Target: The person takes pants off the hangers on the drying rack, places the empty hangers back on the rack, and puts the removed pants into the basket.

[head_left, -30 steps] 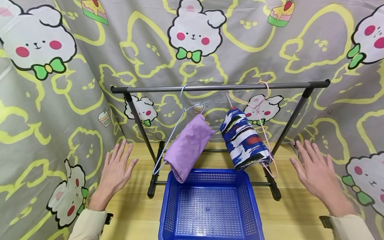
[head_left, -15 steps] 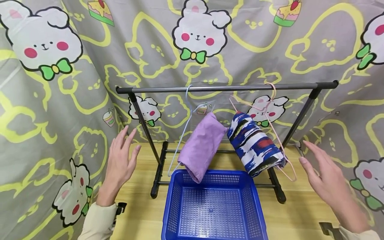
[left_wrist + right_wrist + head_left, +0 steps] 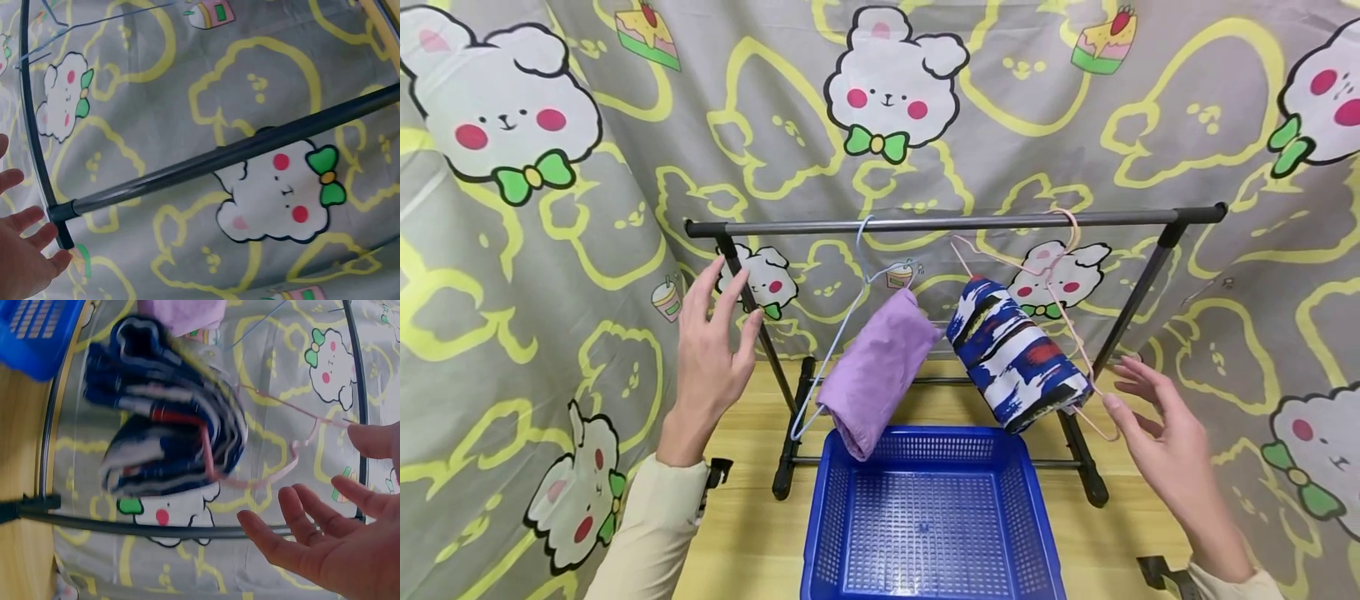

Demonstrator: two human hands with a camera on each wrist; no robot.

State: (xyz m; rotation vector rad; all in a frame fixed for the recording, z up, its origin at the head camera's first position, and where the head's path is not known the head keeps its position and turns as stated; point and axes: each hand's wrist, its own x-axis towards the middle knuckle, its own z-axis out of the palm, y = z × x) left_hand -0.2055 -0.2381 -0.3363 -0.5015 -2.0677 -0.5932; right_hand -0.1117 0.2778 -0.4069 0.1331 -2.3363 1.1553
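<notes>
On the black rack's bar (image 3: 925, 223) hang a blue hanger (image 3: 842, 329) with a folded purple cloth (image 3: 880, 367) and a pink hanger (image 3: 1070, 321) with a blue, white and red patterned cloth (image 3: 1018, 354). The left hand (image 3: 711, 350) is raised beside the rack's left post, fingers spread, holding nothing. Beside the pink hanger's lower right corner is the right hand (image 3: 1165, 446), its fingers slightly bent; in the right wrist view this hand (image 3: 337, 531) has its fingers apart with nothing between them. The left wrist view shows the left hand (image 3: 28, 250) near the bar's end (image 3: 69, 209).
A blue basket (image 3: 925, 533) stands on the wooden table (image 3: 745, 517) in front of the rack, below both cloths. The rack's black feet (image 3: 782, 475) flank the basket. A grey patterned curtain (image 3: 1037, 158) surrounds the back and sides.
The left hand has risen toward the bar's left end. The right hand has moved inward, close to the pink hanger. Both hanging cloths have shifted a little within the view.
</notes>
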